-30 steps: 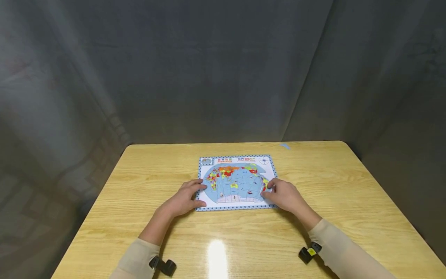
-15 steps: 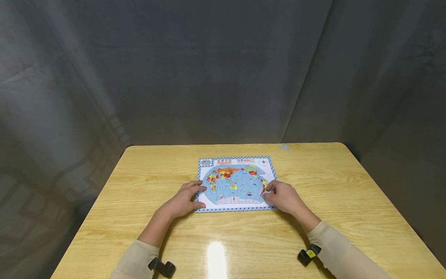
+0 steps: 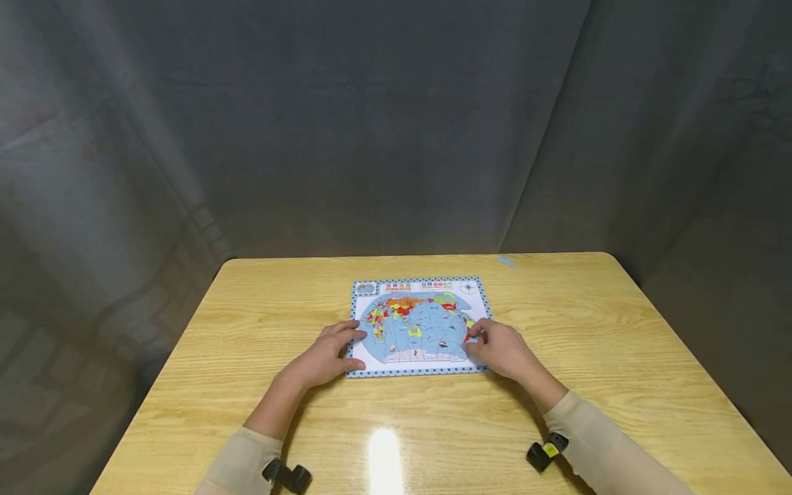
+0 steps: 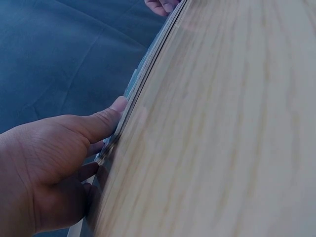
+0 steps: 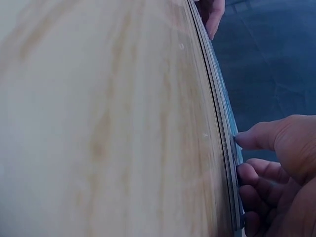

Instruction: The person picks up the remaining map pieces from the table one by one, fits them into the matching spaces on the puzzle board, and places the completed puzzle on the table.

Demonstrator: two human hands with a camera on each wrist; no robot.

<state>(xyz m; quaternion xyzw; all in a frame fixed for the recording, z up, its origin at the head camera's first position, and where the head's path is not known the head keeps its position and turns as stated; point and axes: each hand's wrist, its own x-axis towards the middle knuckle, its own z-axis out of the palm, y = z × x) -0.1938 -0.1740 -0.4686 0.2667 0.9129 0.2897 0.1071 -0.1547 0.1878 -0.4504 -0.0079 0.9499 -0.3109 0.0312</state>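
A world map jigsaw puzzle (image 3: 427,337) in a flat board with a blue dotted border lies on the table, its blue map almost filled with pieces. My left hand (image 3: 329,352) rests on the board's left edge, fingers spread and thumb near the lower left corner. At the map's right side, my right hand (image 3: 502,348) pinches a puzzle piece with red and yellow land (image 3: 467,338) between thumb and forefinger, low over the board. The right wrist view shows the right thumb and curled fingers (image 5: 261,182) at the board's edge, with the piece itself hidden.
A loose blue puzzle piece (image 3: 505,261) lies near the table's far edge, behind the board's right corner. The wooden table (image 3: 247,302) carries the board. Dark grey curtains (image 3: 396,137) hang behind and on both sides.
My right hand has shifted the red and yellow piece slightly left, and the pale gap beside it has narrowed. My left hand stays in place on the board.
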